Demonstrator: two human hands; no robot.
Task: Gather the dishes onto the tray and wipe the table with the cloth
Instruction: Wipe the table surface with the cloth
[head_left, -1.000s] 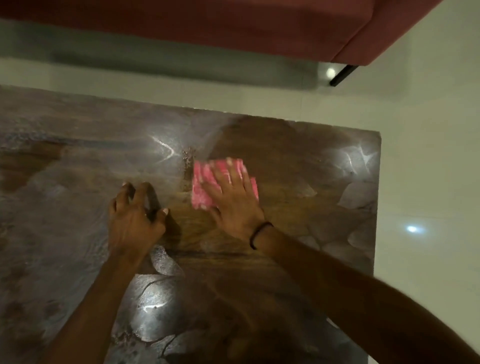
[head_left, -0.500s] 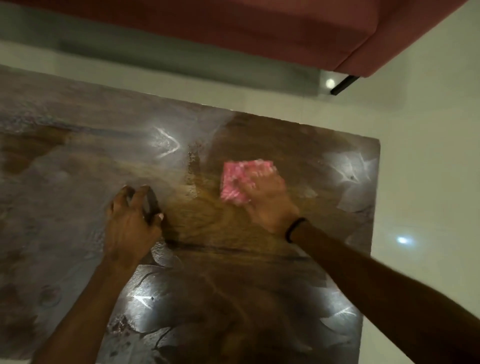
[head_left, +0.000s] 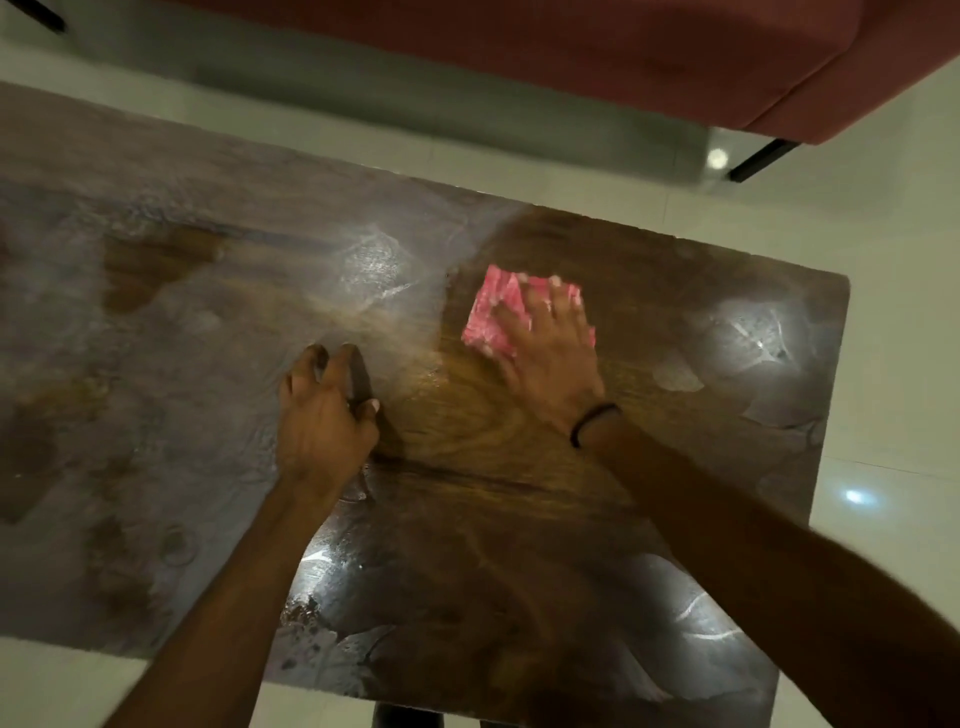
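Note:
A dark wooden table (head_left: 519, 519) with wet streaks and shiny patches fills the view. A pink cloth (head_left: 491, 317) lies on its far right part. My right hand (head_left: 550, 364) presses flat on the cloth with fingers spread, a black band on its wrist. My left hand (head_left: 322, 421) rests on the tabletop to the left of the cloth, propped on bent fingertips and holding nothing. No dishes or tray are in view.
A red sofa (head_left: 571, 52) stands beyond the table's far edge, with a black leg (head_left: 761, 158) at its right. Pale tiled floor (head_left: 893, 364) surrounds the table; its right edge is close to the cloth.
My right hand has slid the pink cloth to the right, away from my left hand, and slightly farther across the table. My left hand has stayed in place.

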